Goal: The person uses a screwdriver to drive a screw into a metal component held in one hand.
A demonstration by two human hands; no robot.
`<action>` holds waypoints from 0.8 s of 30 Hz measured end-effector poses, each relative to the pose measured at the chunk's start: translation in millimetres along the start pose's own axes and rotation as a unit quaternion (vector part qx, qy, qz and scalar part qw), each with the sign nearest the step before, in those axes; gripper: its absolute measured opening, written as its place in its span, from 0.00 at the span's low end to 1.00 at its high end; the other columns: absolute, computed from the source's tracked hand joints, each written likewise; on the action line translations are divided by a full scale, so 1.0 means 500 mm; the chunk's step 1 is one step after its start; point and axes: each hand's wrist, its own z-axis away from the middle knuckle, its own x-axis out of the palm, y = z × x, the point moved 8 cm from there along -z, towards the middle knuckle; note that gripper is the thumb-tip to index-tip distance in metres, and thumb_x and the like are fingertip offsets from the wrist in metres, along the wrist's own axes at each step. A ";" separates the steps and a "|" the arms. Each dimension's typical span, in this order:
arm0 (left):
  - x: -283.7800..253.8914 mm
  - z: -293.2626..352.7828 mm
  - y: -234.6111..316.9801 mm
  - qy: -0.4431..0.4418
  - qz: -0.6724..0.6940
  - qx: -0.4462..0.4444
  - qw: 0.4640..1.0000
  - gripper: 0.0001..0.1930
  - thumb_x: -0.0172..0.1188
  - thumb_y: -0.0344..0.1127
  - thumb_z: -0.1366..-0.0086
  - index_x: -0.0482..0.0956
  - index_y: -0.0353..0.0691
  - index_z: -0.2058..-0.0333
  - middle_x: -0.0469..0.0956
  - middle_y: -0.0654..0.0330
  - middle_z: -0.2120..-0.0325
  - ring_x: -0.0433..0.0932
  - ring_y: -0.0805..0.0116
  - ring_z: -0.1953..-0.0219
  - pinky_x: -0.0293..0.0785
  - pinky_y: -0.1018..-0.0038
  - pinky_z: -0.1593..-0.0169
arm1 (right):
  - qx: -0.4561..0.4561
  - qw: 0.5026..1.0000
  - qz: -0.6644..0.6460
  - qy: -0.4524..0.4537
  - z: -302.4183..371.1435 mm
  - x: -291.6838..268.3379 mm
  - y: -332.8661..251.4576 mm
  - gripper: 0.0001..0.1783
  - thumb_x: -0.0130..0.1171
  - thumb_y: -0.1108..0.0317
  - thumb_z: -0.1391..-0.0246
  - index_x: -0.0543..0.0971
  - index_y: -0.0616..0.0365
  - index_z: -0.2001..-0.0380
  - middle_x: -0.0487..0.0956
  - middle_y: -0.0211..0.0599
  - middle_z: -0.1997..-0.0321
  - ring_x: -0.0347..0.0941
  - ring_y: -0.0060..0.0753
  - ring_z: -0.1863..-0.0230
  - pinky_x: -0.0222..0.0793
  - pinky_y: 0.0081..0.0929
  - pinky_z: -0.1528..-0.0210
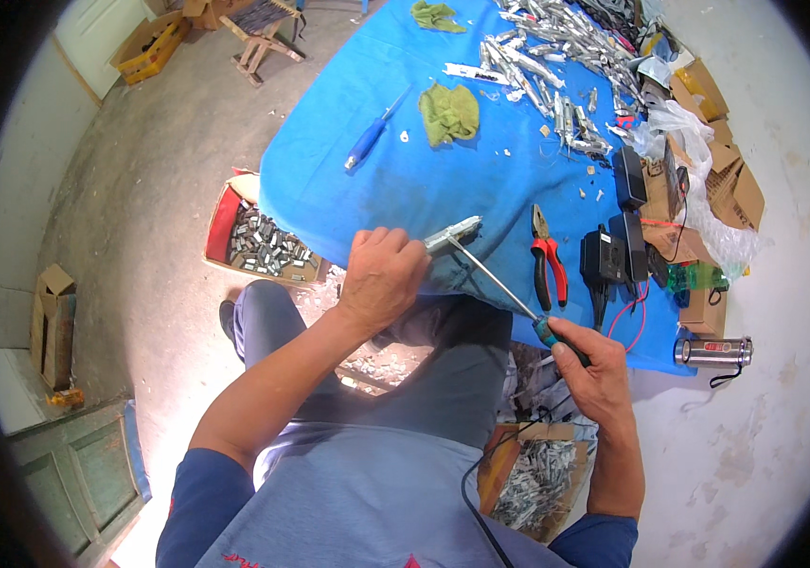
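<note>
My left hand [384,280] is closed around one end of a slim silver-white metal piece [453,233] at the front edge of the blue-covered table. In my right hand [596,369] is a screwdriver [499,281] with a dark teal and black handle. Its long shaft slants up to the left, and the tip meets the metal piece near its free end. Whether the tip sits in a gap or only rests on the surface I cannot tell. Right of the shaft lie pliers [547,256] with red and black handles.
Many similar metal pieces [556,66] are heaped at the table's far right. A blue screwdriver [376,133] and a green cloth [448,115] lie on the blue cover [329,199]. Black adapters [604,256] and a metal flask [715,352] stand right. Below left, a box [217,227] holds small metal parts.
</note>
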 end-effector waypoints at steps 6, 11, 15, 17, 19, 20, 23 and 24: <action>0.004 0.001 -0.006 -0.012 0.012 -0.011 1.000 0.06 0.63 0.33 0.42 0.74 0.42 0.72 0.69 0.59 0.75 0.70 0.56 0.69 0.61 0.61 0.62 | -0.046 0.996 0.070 -0.033 -0.016 -0.004 -0.039 0.17 0.60 0.72 0.44 0.80 0.62 0.50 0.83 0.47 0.60 0.80 0.44 0.62 0.73 0.32 0.58; 0.005 -0.005 -0.007 -0.024 0.021 -0.002 0.999 0.07 0.63 0.33 0.42 0.73 0.42 0.73 0.69 0.58 0.76 0.70 0.56 0.69 0.61 0.61 0.63 | 0.038 0.996 0.010 -0.077 -0.053 -0.017 -0.003 0.17 0.59 0.70 0.40 0.79 0.62 0.49 0.81 0.35 0.70 0.75 0.26 0.73 0.70 0.27 0.68; 0.005 -0.007 -0.009 -0.015 0.039 -0.015 0.999 0.07 0.64 0.33 0.42 0.73 0.41 0.73 0.70 0.58 0.76 0.71 0.55 0.69 0.61 0.61 0.63 | 0.101 0.982 -0.134 -0.090 -0.070 -0.013 0.062 0.17 0.57 0.67 0.38 0.80 0.62 0.48 0.78 0.29 0.74 0.70 0.14 0.79 0.65 0.18 0.78; 0.001 -0.003 -0.010 -0.013 0.048 -0.015 0.999 0.07 0.64 0.32 0.42 0.73 0.41 0.73 0.70 0.58 0.76 0.71 0.55 0.69 0.61 0.61 0.63 | 0.140 0.968 -0.182 -0.103 -0.071 -0.004 0.077 0.18 0.58 0.66 0.39 0.79 0.63 0.48 0.79 0.31 0.73 0.70 0.15 0.80 0.62 0.16 0.81; 0.001 -0.002 -0.011 -0.009 0.050 -0.017 0.999 0.07 0.64 0.32 0.42 0.73 0.41 0.72 0.71 0.58 0.76 0.71 0.55 0.69 0.62 0.61 0.63 | 0.205 0.944 -0.231 -0.114 -0.066 0.002 0.090 0.20 0.58 0.65 0.39 0.78 0.64 0.47 0.80 0.34 0.73 0.70 0.15 0.81 0.59 0.15 0.84; 0.003 -0.001 -0.012 -0.006 0.048 -0.018 0.999 0.07 0.64 0.32 0.42 0.73 0.41 0.72 0.71 0.58 0.76 0.71 0.55 0.69 0.62 0.61 0.63 | 0.221 0.929 -0.274 -0.114 -0.061 0.008 0.104 0.20 0.58 0.64 0.39 0.78 0.64 0.47 0.81 0.36 0.72 0.71 0.16 0.82 0.59 0.15 0.85; 0.009 -0.003 -0.020 -0.008 0.064 -0.033 0.997 0.06 0.63 0.32 0.41 0.74 0.41 0.71 0.71 0.58 0.77 0.71 0.54 0.70 0.62 0.61 0.63 | 0.259 0.881 -0.380 -0.111 -0.044 0.043 0.162 0.22 0.57 0.63 0.39 0.76 0.64 0.45 0.82 0.39 0.70 0.71 0.18 0.83 0.59 0.15 0.86; 0.012 -0.004 -0.022 -0.010 0.073 -0.040 0.996 0.06 0.63 0.32 0.41 0.74 0.41 0.71 0.71 0.58 0.77 0.72 0.54 0.70 0.62 0.61 0.64 | 0.269 0.869 -0.402 -0.106 -0.034 0.057 0.170 0.22 0.57 0.63 0.39 0.76 0.64 0.45 0.82 0.38 0.70 0.71 0.17 0.83 0.59 0.16 0.85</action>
